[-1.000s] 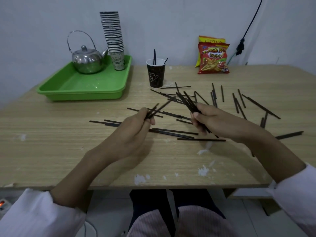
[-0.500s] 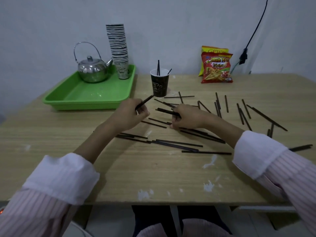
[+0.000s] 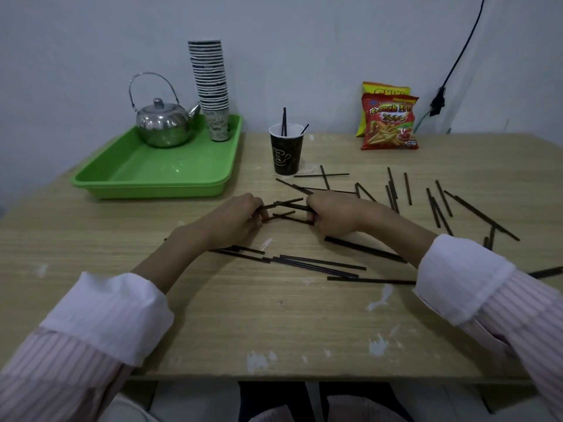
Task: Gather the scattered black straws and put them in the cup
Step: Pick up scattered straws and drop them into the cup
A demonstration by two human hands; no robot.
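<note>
Several black straws point(image 3: 323, 264) lie scattered over the wooden table point(image 3: 213, 315), mostly at centre and right. A dark paper cup point(image 3: 285, 153) stands upright behind my hands with a few straws sticking out of it. My left hand point(image 3: 234, 222) and my right hand point(image 3: 333, 216) rest low on the table in front of the cup, facing each other. Both are closed on the ends of a small bundle of straws point(image 3: 286, 205) that spans the gap between them.
A green tray point(image 3: 152, 175) at the back left carries a steel kettle point(image 3: 163, 124) and a tall stack of paper cups point(image 3: 211, 89). Two snack bags point(image 3: 388, 121) lean on the wall at the back right, beside a hanging black cable point(image 3: 451, 74).
Both hands have moved forward toward the cup and come down to the table. The straws they held apart are now brought together between them.
</note>
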